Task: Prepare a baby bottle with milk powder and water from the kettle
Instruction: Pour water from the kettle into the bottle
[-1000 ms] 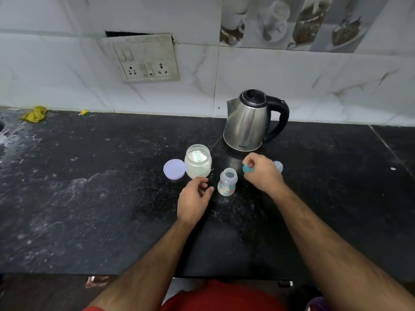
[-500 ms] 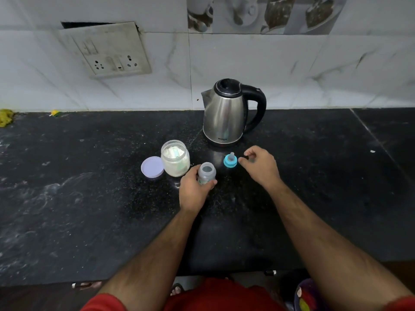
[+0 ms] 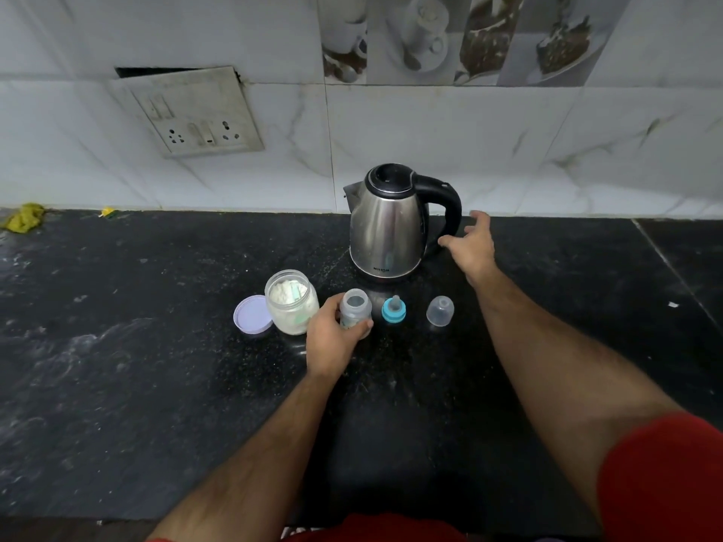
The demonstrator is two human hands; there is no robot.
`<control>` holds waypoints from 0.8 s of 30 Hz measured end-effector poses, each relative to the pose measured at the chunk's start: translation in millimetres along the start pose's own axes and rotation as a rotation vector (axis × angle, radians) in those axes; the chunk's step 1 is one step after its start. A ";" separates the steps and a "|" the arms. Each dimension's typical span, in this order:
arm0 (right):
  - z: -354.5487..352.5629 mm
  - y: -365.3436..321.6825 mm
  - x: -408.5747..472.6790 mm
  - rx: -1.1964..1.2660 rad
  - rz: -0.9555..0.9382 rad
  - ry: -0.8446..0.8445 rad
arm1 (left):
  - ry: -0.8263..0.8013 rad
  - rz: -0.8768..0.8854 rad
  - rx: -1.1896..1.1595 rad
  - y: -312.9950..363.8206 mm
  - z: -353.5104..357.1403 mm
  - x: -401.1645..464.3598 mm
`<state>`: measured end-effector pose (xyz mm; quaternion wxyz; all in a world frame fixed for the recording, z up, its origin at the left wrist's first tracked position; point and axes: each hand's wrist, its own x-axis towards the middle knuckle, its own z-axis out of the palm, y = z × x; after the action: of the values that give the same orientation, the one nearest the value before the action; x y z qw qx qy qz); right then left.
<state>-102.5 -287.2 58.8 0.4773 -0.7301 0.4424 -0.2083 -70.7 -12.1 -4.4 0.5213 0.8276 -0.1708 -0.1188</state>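
Observation:
A small clear baby bottle (image 3: 355, 307) stands uncapped on the black counter (image 3: 156, 346), and my left hand (image 3: 332, 338) grips its body. To its right stand the blue teat ring (image 3: 393, 310) and the clear bottle cap (image 3: 440, 311). An open jar of white milk powder (image 3: 290, 301) with a scoop inside stands left of the bottle, with its lilac lid (image 3: 252, 314) beside it. The steel kettle (image 3: 385, 224) with a black handle (image 3: 446, 205) stands behind. My right hand (image 3: 471, 244) hovers with spread fingers just right of the handle, holding nothing.
A tiled wall with a switch and socket plate (image 3: 195, 115) rises behind the counter. A yellow cloth (image 3: 24, 217) and a small yellow scrap (image 3: 107, 211) lie at the back left. A seam (image 3: 673, 267) crosses the counter at the right.
My right hand set the blue teat ring down and moved back and right towards the kettle handle. My left hand took hold of the bottle and keeps it.

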 end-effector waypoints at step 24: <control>43.1 -11.7 45.4 0.402 0.037 0.049 | -0.044 -0.064 0.015 11.2 10.5 27.6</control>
<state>-42.2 -301.6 44.1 0.6063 -0.6064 0.4169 -0.3014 -51.2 -36.4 0.7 0.5070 0.8339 -0.1563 -0.1522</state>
